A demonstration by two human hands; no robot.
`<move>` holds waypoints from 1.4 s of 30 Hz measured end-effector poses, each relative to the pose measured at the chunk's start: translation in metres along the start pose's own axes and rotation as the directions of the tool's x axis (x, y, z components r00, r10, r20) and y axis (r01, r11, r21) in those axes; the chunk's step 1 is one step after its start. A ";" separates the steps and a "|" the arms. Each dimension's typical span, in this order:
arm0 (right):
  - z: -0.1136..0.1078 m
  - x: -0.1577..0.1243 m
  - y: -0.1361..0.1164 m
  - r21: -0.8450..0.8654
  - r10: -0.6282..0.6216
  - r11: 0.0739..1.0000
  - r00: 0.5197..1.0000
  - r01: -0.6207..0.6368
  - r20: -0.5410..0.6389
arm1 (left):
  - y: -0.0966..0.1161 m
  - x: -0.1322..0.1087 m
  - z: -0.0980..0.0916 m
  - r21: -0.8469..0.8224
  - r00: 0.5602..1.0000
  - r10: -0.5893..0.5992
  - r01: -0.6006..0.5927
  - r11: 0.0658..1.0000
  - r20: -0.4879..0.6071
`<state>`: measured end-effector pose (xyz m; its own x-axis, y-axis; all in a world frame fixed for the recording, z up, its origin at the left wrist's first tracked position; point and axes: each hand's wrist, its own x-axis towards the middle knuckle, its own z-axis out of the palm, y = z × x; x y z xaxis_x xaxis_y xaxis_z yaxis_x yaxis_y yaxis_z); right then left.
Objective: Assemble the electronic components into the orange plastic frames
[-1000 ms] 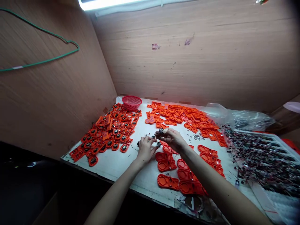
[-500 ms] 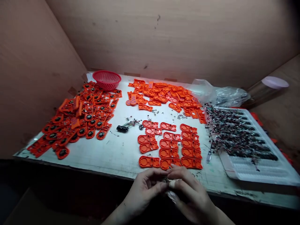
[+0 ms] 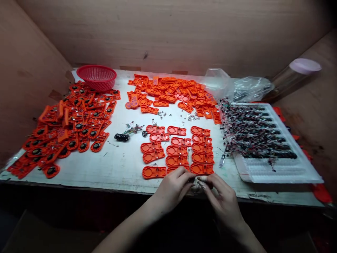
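My left hand [image 3: 175,186] and my right hand [image 3: 222,195] meet at the table's front edge, fingers pinched together. Between the fingertips is a small pale, crumpled-looking thing [image 3: 196,182], mostly hidden, whose kind I cannot make out. White wrapping covers a finger of my right hand. Just beyond the hands, open orange plastic shells [image 3: 177,150] lie in three columns; my left hand hides part of the nearest row. Left of these rest a bundle of black round parts [image 3: 121,137] and thin wires [image 3: 134,129].
Orange shells with black discs [image 3: 79,126] are heaped at left beside a red basket [image 3: 97,77]. More orange shells [image 3: 171,91] lie at the back, near small metal bits [image 3: 193,117]. At right are a screwdriver [image 3: 222,160], a white tray [image 3: 284,172] of wired parts and plastic bags [image 3: 250,88].
The view has shifted, so the table's things appear further left and higher. Both hands have moved up beside the nearest shells, still pinched together, with my left hand turned more palm-down.
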<state>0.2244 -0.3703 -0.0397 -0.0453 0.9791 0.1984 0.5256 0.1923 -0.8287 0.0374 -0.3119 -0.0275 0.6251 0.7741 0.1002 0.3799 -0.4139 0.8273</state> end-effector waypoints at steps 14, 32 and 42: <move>0.001 0.015 0.038 -0.172 0.079 0.981 0.996 -0.086 -0.047 | -0.019 0.045 0.025 0.394 0.990 0.127 -0.094 0.914 -0.058; -0.004 0.023 0.038 -0.162 0.121 0.978 0.991 -0.128 -0.051 | -0.011 0.046 0.031 0.376 0.997 0.059 -0.037 0.926 -0.047; -0.012 0.019 0.037 -0.028 0.102 0.994 0.994 -0.101 0.034 | 0.014 0.066 0.030 0.559 0.985 -0.169 0.162 0.813 -0.040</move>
<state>0.2534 -0.3448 -0.0605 -0.0204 0.9953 0.0948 0.5508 0.0904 -0.8298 0.1043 -0.2807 -0.0262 0.5242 0.8514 -0.0186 0.7912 -0.4788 0.3804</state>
